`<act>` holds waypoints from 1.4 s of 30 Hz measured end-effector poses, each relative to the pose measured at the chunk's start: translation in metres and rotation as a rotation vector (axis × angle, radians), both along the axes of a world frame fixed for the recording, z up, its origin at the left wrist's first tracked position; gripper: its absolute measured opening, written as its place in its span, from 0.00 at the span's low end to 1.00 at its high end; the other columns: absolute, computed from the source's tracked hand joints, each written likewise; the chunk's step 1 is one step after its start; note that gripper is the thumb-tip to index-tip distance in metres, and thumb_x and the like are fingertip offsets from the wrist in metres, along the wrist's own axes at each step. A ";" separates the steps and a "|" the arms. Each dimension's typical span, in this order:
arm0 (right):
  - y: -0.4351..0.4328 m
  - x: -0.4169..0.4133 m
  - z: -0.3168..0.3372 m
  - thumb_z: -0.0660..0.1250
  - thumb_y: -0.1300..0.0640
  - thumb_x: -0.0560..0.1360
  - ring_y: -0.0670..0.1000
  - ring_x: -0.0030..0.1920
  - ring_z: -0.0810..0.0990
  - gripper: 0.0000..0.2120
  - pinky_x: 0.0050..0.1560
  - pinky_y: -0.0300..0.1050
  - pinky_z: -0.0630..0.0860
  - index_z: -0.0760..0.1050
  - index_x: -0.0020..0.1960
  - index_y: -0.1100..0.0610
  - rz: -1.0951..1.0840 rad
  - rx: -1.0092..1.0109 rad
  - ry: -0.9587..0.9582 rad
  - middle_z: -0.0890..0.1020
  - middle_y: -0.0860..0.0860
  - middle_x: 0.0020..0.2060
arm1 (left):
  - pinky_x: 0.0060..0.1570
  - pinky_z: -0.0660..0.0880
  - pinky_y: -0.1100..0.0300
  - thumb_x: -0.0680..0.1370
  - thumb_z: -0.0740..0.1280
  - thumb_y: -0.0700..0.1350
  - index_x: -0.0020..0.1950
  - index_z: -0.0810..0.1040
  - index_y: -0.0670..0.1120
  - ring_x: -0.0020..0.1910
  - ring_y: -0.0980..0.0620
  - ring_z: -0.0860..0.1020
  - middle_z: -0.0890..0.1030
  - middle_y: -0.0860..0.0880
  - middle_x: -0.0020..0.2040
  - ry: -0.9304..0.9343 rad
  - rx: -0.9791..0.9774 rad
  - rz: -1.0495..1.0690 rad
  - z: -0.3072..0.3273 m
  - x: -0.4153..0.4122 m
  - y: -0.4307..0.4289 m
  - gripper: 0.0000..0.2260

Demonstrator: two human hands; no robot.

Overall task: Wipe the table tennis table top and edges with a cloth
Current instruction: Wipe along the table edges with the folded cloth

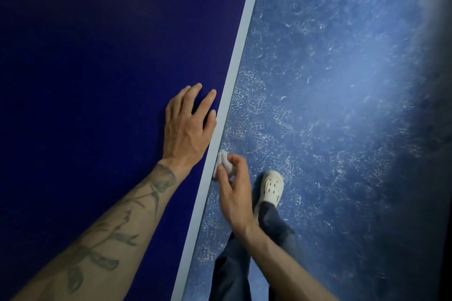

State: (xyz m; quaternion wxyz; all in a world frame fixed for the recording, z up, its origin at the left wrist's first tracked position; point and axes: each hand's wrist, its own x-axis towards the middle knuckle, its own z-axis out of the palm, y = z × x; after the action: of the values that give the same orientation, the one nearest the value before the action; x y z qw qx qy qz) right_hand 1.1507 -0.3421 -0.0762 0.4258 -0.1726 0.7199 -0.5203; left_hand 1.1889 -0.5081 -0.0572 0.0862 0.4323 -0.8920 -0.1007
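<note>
The dark blue table tennis table top (pixel 93 61) fills the left half of the view. Its pale edge line (pixel 241 39) runs diagonally from the bottom middle to the top right. My left hand (pixel 187 127) lies flat on the top with fingers spread, right beside the edge line. My right hand (pixel 234 190) is off the side of the table, pinching a small crumpled white cloth (pixel 224 161) against the table's outer edge.
A scuffed blue floor (pixel 330 105) lies to the right of the table. My leg in dark trousers (pixel 247 256) and a white perforated clog (pixel 272 188) stand close to the table edge. The far right of the view is dark.
</note>
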 end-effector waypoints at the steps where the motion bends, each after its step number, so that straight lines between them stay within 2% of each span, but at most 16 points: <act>1: -0.019 -0.014 0.000 0.64 0.55 0.87 0.59 0.56 0.79 0.06 0.59 0.67 0.77 0.72 0.63 0.51 -0.021 -0.012 0.005 0.79 0.55 0.56 | 0.75 0.65 0.42 0.86 0.58 0.50 0.78 0.73 0.48 0.78 0.40 0.67 0.70 0.42 0.78 -0.002 -0.002 -0.004 0.000 -0.006 -0.005 0.20; 4: -0.086 -0.066 0.000 0.64 0.55 0.87 0.62 0.58 0.79 0.08 0.59 0.68 0.77 0.72 0.65 0.55 -0.114 -0.025 0.023 0.79 0.58 0.58 | 0.75 0.65 0.43 0.86 0.58 0.51 0.79 0.72 0.48 0.78 0.41 0.66 0.70 0.42 0.78 -0.012 -0.017 -0.008 -0.001 -0.024 -0.022 0.21; 8: -0.112 -0.085 0.000 0.64 0.53 0.87 0.57 0.55 0.79 0.08 0.57 0.65 0.78 0.72 0.65 0.52 -0.156 -0.037 0.046 0.79 0.55 0.58 | 0.74 0.65 0.43 0.86 0.59 0.50 0.78 0.72 0.48 0.77 0.40 0.67 0.70 0.42 0.78 -0.003 -0.052 -0.016 -0.004 -0.052 -0.046 0.20; 10: -0.087 -0.069 0.002 0.64 0.52 0.87 0.55 0.54 0.79 0.07 0.55 0.60 0.79 0.73 0.64 0.50 -0.106 -0.061 0.027 0.78 0.53 0.56 | 0.74 0.65 0.43 0.86 0.60 0.50 0.78 0.73 0.47 0.77 0.40 0.68 0.71 0.41 0.77 0.007 -0.062 -0.020 -0.004 -0.069 -0.059 0.20; 13: -0.052 -0.058 0.008 0.66 0.53 0.86 0.52 0.53 0.79 0.06 0.53 0.47 0.78 0.73 0.62 0.45 -0.012 -0.068 -0.008 0.79 0.52 0.55 | 0.74 0.64 0.43 0.86 0.59 0.49 0.78 0.73 0.47 0.77 0.40 0.68 0.71 0.42 0.77 0.004 -0.056 -0.020 -0.001 -0.092 -0.080 0.20; 14: -0.055 -0.064 0.009 0.66 0.54 0.86 0.52 0.53 0.79 0.06 0.53 0.47 0.78 0.73 0.61 0.46 0.007 -0.068 -0.007 0.79 0.52 0.55 | 0.74 0.64 0.43 0.87 0.58 0.49 0.78 0.73 0.48 0.77 0.40 0.68 0.71 0.42 0.78 0.000 -0.057 -0.018 -0.001 -0.099 -0.086 0.20; 18: -0.130 -0.123 0.008 0.66 0.54 0.86 0.62 0.56 0.80 0.07 0.57 0.65 0.78 0.73 0.63 0.53 -0.048 -0.083 -0.001 0.80 0.57 0.57 | 0.76 0.63 0.44 0.86 0.57 0.49 0.79 0.72 0.49 0.78 0.42 0.67 0.70 0.43 0.79 0.002 -0.069 0.017 -0.005 -0.109 -0.096 0.21; 22: -0.178 -0.165 0.003 0.65 0.54 0.86 0.60 0.57 0.80 0.09 0.59 0.65 0.78 0.72 0.65 0.54 -0.110 -0.092 -0.003 0.78 0.57 0.59 | 0.76 0.63 0.45 0.86 0.58 0.50 0.79 0.71 0.50 0.78 0.43 0.66 0.69 0.44 0.79 0.006 -0.092 0.028 -0.011 -0.109 -0.097 0.21; 24: -0.164 -0.155 0.004 0.65 0.54 0.86 0.57 0.56 0.79 0.07 0.57 0.61 0.79 0.72 0.64 0.52 -0.073 -0.116 -0.001 0.77 0.54 0.58 | 0.75 0.64 0.45 0.86 0.58 0.49 0.80 0.71 0.50 0.78 0.43 0.66 0.69 0.44 0.79 0.011 -0.087 0.027 -0.012 -0.109 -0.097 0.21; 27: -0.128 -0.133 0.007 0.66 0.55 0.86 0.49 0.53 0.78 0.06 0.53 0.43 0.77 0.72 0.61 0.46 -0.017 -0.119 -0.001 0.78 0.52 0.56 | 0.76 0.64 0.44 0.86 0.58 0.49 0.80 0.71 0.50 0.78 0.43 0.66 0.69 0.45 0.79 0.010 -0.072 0.024 -0.011 -0.109 -0.098 0.21; 28: -0.124 -0.132 0.008 0.66 0.55 0.86 0.47 0.53 0.78 0.06 0.52 0.40 0.77 0.73 0.61 0.45 -0.009 -0.116 0.006 0.78 0.52 0.55 | 0.76 0.64 0.44 0.86 0.58 0.49 0.80 0.71 0.50 0.78 0.43 0.66 0.69 0.45 0.79 0.009 -0.070 0.022 -0.011 -0.109 -0.098 0.21; 29: -0.130 -0.136 0.007 0.66 0.55 0.86 0.49 0.52 0.79 0.06 0.53 0.43 0.78 0.73 0.61 0.46 -0.017 -0.112 0.002 0.78 0.53 0.55 | 0.75 0.64 0.44 0.86 0.58 0.49 0.79 0.71 0.50 0.78 0.43 0.66 0.69 0.45 0.79 0.011 -0.069 0.022 -0.011 -0.109 -0.098 0.21; 31: -0.160 -0.155 0.006 0.66 0.55 0.86 0.57 0.53 0.80 0.06 0.55 0.59 0.80 0.75 0.63 0.52 -0.067 -0.099 -0.020 0.79 0.56 0.56 | 0.75 0.64 0.44 0.86 0.58 0.49 0.79 0.71 0.50 0.78 0.43 0.66 0.69 0.45 0.79 0.012 -0.066 0.028 -0.012 -0.109 -0.099 0.21; 32: -0.179 -0.168 0.006 0.66 0.55 0.86 0.59 0.54 0.80 0.08 0.56 0.63 0.79 0.74 0.64 0.54 -0.099 -0.091 -0.013 0.79 0.56 0.57 | 0.75 0.64 0.44 0.86 0.58 0.49 0.79 0.71 0.51 0.79 0.44 0.66 0.69 0.45 0.79 0.011 -0.069 0.029 -0.012 -0.109 -0.099 0.21; 37: -0.223 -0.208 0.005 0.65 0.56 0.86 0.60 0.57 0.80 0.10 0.59 0.66 0.78 0.73 0.66 0.57 -0.140 -0.098 -0.019 0.79 0.59 0.60 | 0.76 0.64 0.42 0.86 0.58 0.48 0.80 0.70 0.50 0.79 0.43 0.65 0.68 0.45 0.80 -0.018 -0.069 0.025 -0.013 -0.109 -0.099 0.21; 42: -0.169 -0.170 0.015 0.66 0.53 0.86 0.60 0.55 0.80 0.05 0.57 0.65 0.79 0.73 0.61 0.47 -0.046 -0.101 -0.097 0.78 0.57 0.57 | 0.75 0.64 0.41 0.86 0.56 0.50 0.80 0.70 0.48 0.79 0.41 0.65 0.67 0.42 0.79 -0.041 -0.031 0.023 -0.009 -0.116 -0.104 0.22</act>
State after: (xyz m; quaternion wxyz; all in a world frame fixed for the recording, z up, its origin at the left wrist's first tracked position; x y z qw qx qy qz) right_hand 0.9804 -0.5109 -0.0613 0.4388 -0.1516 0.6750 -0.5734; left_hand 1.0734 -0.6118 -0.0657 0.0757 0.4430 -0.8900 -0.0769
